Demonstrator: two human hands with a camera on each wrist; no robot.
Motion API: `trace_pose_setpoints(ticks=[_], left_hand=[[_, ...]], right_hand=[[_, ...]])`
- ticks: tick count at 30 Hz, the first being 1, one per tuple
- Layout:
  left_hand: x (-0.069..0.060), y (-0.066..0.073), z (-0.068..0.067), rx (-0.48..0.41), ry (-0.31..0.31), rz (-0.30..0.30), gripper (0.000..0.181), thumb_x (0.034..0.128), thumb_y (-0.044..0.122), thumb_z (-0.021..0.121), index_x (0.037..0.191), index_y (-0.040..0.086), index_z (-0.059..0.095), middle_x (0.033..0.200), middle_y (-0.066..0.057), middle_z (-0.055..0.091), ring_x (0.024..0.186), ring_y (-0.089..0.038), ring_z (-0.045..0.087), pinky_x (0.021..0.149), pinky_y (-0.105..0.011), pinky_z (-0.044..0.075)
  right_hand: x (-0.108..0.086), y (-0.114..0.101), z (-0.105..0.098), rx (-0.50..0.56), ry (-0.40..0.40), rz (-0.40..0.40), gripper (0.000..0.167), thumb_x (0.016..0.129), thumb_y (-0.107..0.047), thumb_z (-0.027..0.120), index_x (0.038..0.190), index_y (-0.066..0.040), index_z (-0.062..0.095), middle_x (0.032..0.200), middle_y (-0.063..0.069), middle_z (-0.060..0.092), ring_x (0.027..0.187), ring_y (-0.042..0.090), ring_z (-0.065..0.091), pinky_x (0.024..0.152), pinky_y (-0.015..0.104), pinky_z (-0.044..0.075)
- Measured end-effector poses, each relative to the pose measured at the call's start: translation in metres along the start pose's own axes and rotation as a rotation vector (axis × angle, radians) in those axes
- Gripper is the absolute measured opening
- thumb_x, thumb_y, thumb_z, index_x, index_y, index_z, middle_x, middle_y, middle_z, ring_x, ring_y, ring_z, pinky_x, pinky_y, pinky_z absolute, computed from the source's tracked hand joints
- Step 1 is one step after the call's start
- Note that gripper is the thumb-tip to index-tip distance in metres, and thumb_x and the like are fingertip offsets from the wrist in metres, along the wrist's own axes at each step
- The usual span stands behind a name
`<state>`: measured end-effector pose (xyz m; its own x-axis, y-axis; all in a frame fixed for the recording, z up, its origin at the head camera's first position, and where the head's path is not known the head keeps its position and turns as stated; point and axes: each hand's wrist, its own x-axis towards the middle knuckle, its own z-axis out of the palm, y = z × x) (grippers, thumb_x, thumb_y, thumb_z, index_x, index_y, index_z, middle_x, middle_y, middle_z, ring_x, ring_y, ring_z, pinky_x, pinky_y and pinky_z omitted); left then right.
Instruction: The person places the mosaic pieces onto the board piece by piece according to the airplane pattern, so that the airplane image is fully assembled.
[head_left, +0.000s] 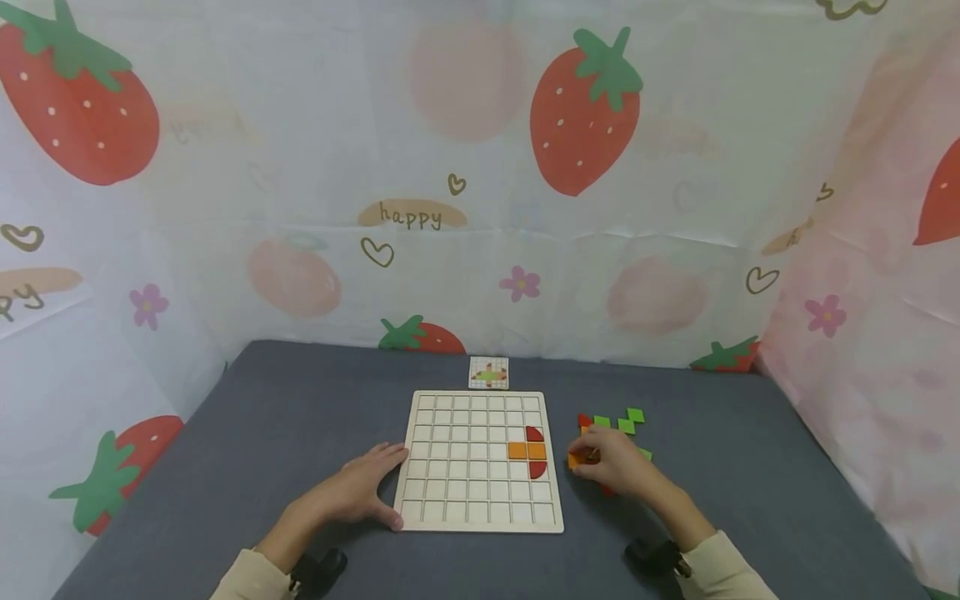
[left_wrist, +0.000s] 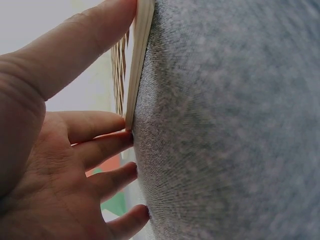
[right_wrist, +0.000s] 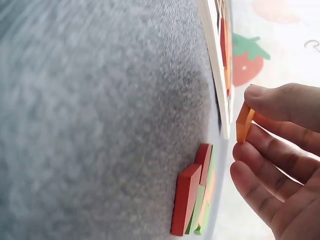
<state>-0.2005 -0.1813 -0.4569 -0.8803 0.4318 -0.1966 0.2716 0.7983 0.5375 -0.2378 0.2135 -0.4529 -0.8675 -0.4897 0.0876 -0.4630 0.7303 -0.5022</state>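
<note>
A pale wooden grid board (head_left: pixel 457 492) lies on the dark grey table. Two orange square tiles (head_left: pixel 517 451) sit side by side in its right-hand columns, with a red rounded tile (head_left: pixel 534 434) above and another red tile (head_left: pixel 537 470) below. My left hand (head_left: pixel 360 486) steadies the board's left side, fingers and thumb spread along its edge (left_wrist: pixel 136 75). Just right of the board, my right hand (head_left: pixel 618 461) pinches an orange tile (right_wrist: pixel 244 122) between thumb and fingertips, raised off the cloth in the right wrist view. That hand partly hides the loose tiles beneath it.
Loose green tiles (head_left: pixel 626 426) and a red tile (head_left: pixel 585 420) lie around the right hand. Behind the board's top edge is a small pattern card (head_left: pixel 488 373). A strawberry-print curtain (head_left: pixel 480 275) stands along the table's back.
</note>
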Motion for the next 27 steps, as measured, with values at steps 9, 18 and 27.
trace_pose_setpoints(ticks=[9, 18, 27], left_hand=[[-0.001, 0.001, 0.000, -0.005, -0.002, -0.002, 0.099, 0.0649, 0.029, 0.088, 0.145, -0.005, 0.040, 0.153, -0.023, 0.037, 0.144, -0.048, 0.025, 0.109, -0.069, 0.024], [0.000, 0.000, -0.001, -0.013, -0.017, -0.023, 0.099, 0.0657, 0.029, 0.088, 0.146, -0.004, 0.039, 0.154, -0.022, 0.036, 0.145, -0.047, 0.024, 0.108, -0.070, 0.023], [-0.002, 0.000, -0.002, -0.011, -0.019, 0.000, 0.100, 0.0666, 0.031, 0.087, 0.146, -0.005, 0.038, 0.154, -0.024, 0.036, 0.145, -0.048, 0.024, 0.107, -0.070, 0.024]], right_hand=[[0.004, -0.006, 0.005, -0.005, 0.016, -0.062, 0.020, 0.081, -0.009, 0.077, 0.100, -0.004, 0.073, 0.091, 0.000, 0.063, 0.081, 0.014, 0.061, 0.069, 0.024, 0.053], [0.012, -0.020, 0.008, -0.051, 0.017, -0.032, 0.022, 0.081, -0.012, 0.077, 0.101, -0.005, 0.073, 0.096, 0.000, 0.064, 0.081, 0.010, 0.054, 0.069, 0.024, 0.049], [0.020, -0.033, 0.014, -0.035, -0.009, -0.030, 0.022, 0.082, -0.011, 0.076, 0.103, -0.005, 0.074, 0.094, -0.001, 0.064, 0.079, 0.009, 0.052, 0.066, 0.020, 0.047]])
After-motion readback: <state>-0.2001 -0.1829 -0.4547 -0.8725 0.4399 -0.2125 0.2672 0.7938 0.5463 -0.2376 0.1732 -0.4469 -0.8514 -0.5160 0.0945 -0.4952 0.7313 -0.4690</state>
